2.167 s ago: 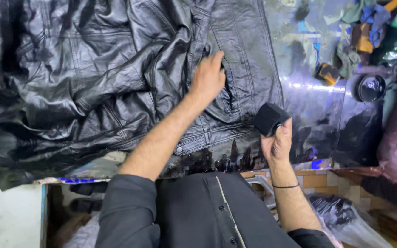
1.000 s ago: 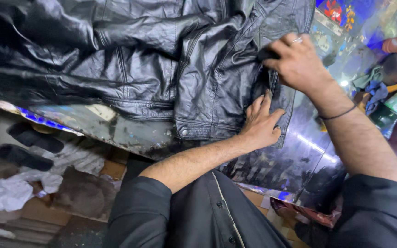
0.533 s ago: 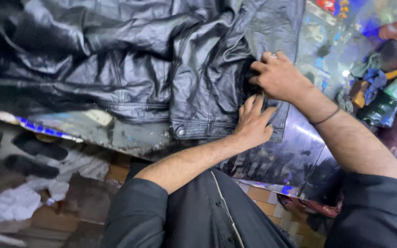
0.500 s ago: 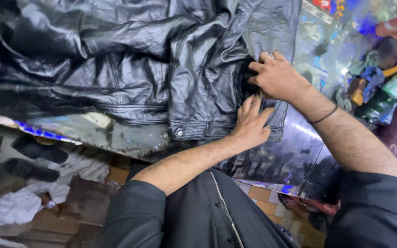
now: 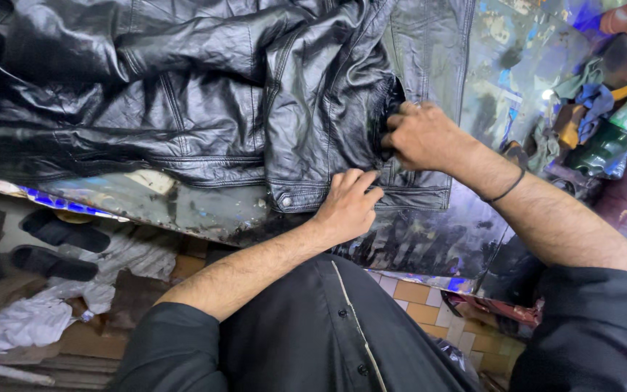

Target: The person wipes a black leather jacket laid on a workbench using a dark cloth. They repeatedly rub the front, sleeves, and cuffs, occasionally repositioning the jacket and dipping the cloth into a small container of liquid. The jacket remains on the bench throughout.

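A black leather jacket (image 5: 219,109) lies spread over a glossy dark table (image 5: 429,239). My left hand (image 5: 346,207) presses flat on the jacket's lower hem, just right of a metal snap (image 5: 285,201), and holds nothing. My right hand (image 5: 422,138) is clenched against the jacket's front panel a little above the left hand. Its fingers curl around a small black pad (image 5: 384,144) that is mostly hidden between the fist and a fold of leather. A thin black band circles my right wrist.
Crumpled rags (image 5: 582,109) and a green bottle (image 5: 607,149) crowd the table's right end. Below the table's near edge, dark slippers (image 5: 56,232) and white cloth (image 5: 16,327) lie on the floor at the left, with tiled floor (image 5: 419,297) near my lap.
My right hand has slid down the jacket front toward my left hand, still clenched. My left hand has stayed pressed on the hem.
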